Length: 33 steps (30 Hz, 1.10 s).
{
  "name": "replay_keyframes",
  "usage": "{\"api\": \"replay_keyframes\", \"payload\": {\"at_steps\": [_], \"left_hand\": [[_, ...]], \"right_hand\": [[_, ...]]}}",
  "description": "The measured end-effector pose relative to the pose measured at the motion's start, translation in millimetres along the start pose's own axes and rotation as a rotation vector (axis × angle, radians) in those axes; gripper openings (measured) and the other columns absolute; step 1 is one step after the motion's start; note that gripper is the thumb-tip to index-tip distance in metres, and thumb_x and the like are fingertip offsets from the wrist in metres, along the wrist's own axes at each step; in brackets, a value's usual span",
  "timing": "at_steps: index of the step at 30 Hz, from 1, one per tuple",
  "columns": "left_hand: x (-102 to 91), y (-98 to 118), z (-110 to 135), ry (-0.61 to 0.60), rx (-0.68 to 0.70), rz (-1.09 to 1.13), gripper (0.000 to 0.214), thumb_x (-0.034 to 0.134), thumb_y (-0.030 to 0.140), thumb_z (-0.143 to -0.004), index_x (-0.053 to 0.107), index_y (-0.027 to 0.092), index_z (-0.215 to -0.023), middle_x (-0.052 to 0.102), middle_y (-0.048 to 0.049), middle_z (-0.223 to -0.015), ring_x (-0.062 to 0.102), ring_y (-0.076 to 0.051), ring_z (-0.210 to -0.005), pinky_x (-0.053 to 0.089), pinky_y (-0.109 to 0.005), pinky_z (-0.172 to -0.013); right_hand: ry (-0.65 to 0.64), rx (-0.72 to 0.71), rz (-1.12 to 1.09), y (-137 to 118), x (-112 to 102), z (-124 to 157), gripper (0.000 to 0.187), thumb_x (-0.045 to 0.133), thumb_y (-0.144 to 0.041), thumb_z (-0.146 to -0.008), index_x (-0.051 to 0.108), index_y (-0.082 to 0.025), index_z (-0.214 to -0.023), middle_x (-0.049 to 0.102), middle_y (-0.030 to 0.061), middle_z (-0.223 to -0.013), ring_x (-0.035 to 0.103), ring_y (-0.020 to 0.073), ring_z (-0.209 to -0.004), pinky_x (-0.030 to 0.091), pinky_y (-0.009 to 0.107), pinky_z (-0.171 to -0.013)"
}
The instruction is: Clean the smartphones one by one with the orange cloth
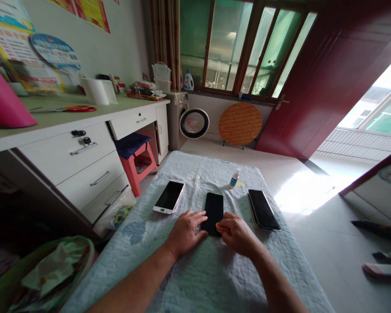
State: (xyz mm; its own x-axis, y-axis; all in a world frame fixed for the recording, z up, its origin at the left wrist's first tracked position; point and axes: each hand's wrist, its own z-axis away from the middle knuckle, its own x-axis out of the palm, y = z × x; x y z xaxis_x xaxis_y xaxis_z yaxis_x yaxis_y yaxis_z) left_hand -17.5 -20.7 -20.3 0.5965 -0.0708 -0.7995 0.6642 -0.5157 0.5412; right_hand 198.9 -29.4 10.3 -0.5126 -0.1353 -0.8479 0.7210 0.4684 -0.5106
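A black smartphone [214,211] lies screen up on the cloth-covered table, between my hands. My left hand [186,232] is open, its fingers resting along the phone's left edge. Pressed against the lower right of the screen, my right hand [236,232] is closed on a small orange piece [219,227], mostly covered by the fingers; its kind does not show. A white smartphone [170,196] with a dark screen lies to the left. On the right are dark phones [263,209] that look stacked. Behind them stands a small spray bottle [234,178] with a white top.
A light blue quilted cloth [195,169] covers the table. To the left are a desk [84,163] with drawers, a red stool [139,163] and a lined waste bin [48,274]. A washing machine [177,121] and a round wooden tabletop [240,124] stand at the back.
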Motion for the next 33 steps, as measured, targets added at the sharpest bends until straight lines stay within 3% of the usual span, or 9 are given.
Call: {"api": "replay_keyframes", "payload": {"at_steps": [4, 10, 15, 22, 27, 33], "left_hand": [[0.0, 0, 0, 0.000, -0.001, 0.006, 0.041, 0.077, 0.026, -0.077, 0.068, 0.021, -0.117, 0.063, -0.0071, -0.131, 0.059, -0.028, -0.115, 0.046, -0.044, -0.102], [-1.7, 2, 0, -0.018, -0.011, 0.009, 0.042, 0.076, 0.026, -0.077, 0.068, 0.019, -0.118, 0.063, -0.0082, -0.131, 0.058, -0.029, -0.117, 0.045, -0.045, -0.103], [-0.9, 1, 0, -0.016, -0.004, 0.006, 0.042, 0.076, 0.027, -0.077, 0.068, 0.020, -0.117, 0.063, -0.0081, -0.131, 0.059, -0.029, -0.117, 0.045, -0.046, -0.103], [0.0, 0, -1, -0.007, -0.001, 0.010, 0.042, 0.077, 0.024, -0.077, 0.067, 0.020, -0.117, 0.063, -0.0085, -0.131, 0.059, -0.028, -0.118, 0.043, -0.047, -0.106], [-1.4, 1, 0, -0.009, -0.006, 0.020, 0.039, 0.075, 0.029, -0.079, 0.067, 0.022, -0.117, 0.063, -0.0079, -0.132, 0.059, -0.028, -0.118, 0.043, -0.048, -0.106], [-2.1, 2, 1, 0.001, -0.006, 0.010, 0.038, 0.076, 0.025, -0.078, 0.068, 0.022, -0.116, 0.063, -0.0068, -0.131, 0.060, -0.028, -0.116, 0.046, -0.046, -0.102]], "right_hand": [[-0.005, -0.019, -0.041, 1, 4, -2, 0.021, 0.050, -0.001, -0.072, 0.054, -0.017, -0.059, 0.048, -0.0012, -0.070, 0.048, 0.0100, -0.069, 0.032, 0.023, -0.065], [0.096, -0.030, 0.042, 5, 13, -12, 0.022, 0.048, -0.008, -0.086, 0.064, -0.020, -0.077, 0.052, 0.0015, -0.079, 0.050, 0.0143, -0.080, 0.037, 0.026, -0.074], [0.181, 0.058, 0.155, 18, 22, -22, 0.024, 0.045, -0.014, -0.093, 0.067, -0.022, -0.094, 0.056, 0.0051, -0.087, 0.051, 0.0179, -0.084, 0.041, 0.028, -0.076], [0.239, 0.195, 0.258, 32, 23, -30, 0.026, 0.040, -0.013, -0.094, 0.064, -0.022, -0.089, 0.057, 0.0045, -0.086, 0.051, 0.0175, -0.082, 0.040, 0.028, -0.079], [0.177, 0.221, 0.256, 18, 11, -22, 0.019, 0.046, -0.009, -0.084, 0.056, -0.020, -0.073, 0.054, 0.0023, -0.075, 0.050, 0.0157, -0.075, 0.036, 0.027, -0.074], [0.043, 0.222, 0.121, 3, 1, -7, 0.014, 0.049, -0.005, -0.066, 0.049, -0.019, -0.067, 0.055, -0.0002, -0.067, 0.047, 0.0129, -0.065, 0.029, 0.025, -0.062]]}}
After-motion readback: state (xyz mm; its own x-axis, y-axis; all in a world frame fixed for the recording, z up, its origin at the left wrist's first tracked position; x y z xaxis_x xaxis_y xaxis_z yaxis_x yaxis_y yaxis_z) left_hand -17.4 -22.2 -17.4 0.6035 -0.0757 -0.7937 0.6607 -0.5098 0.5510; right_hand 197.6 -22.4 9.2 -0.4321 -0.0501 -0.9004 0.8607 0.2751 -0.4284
